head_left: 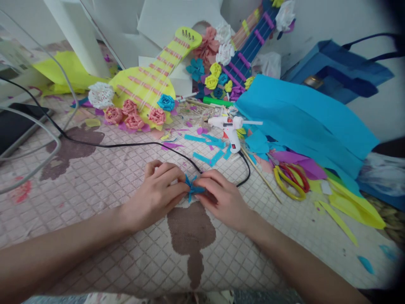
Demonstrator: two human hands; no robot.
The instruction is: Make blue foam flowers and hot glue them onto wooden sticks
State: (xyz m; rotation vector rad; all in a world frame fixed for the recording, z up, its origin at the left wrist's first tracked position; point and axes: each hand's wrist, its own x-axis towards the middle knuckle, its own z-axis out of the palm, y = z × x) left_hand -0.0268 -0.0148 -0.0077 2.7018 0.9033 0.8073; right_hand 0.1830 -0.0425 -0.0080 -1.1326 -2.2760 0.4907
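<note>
Between my two hands, low over the patterned tablecloth (133,261), is a small blue paper flower (191,190) with narrow pointed petals. My left hand (164,188) pinches its left side with thumb and fingers. On the right side, my right hand (221,196) has its fingers closed on a petal; the fingertips partly cover it. Just beyond the hands lie several cut blue paper strips (202,158). A white hot glue gun (232,128) rests behind them, its black cord (133,145) running past my fingers.
A yellow paper guitar (144,84) with paper roses leans at the back, near a blue guitar (247,59). Large blue paper (303,114) spreads at right. Scissors (288,185) and a thin wooden stick (262,177) lie nearer. A dark device (19,126) sits at left behind grey tubing (58,145).
</note>
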